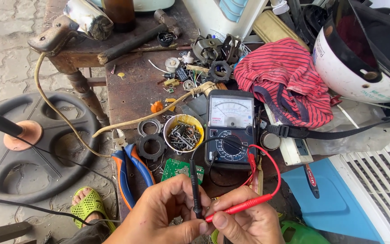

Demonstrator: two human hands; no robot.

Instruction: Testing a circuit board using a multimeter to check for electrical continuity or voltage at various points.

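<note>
Head view: left fingers (183, 199) around black probe (194, 187), right fingers (231, 208) pinching red probe (240, 207), tips hidden

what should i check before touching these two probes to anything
1. Black probe gripped in left hand: ok.
2. Red probe gripped in right hand: ok.
3. Both leads run up to the analog multimeter: ok; whether fully seated, cannot tell.
4. Meter dial faces the camera: ok; selector range, cannot tell.
5. Probe tips apart: cannot tell, fingers hide them.
6. Green circuit board free of clutter: not ok, pliers and cup of screws crowd it.
</note>
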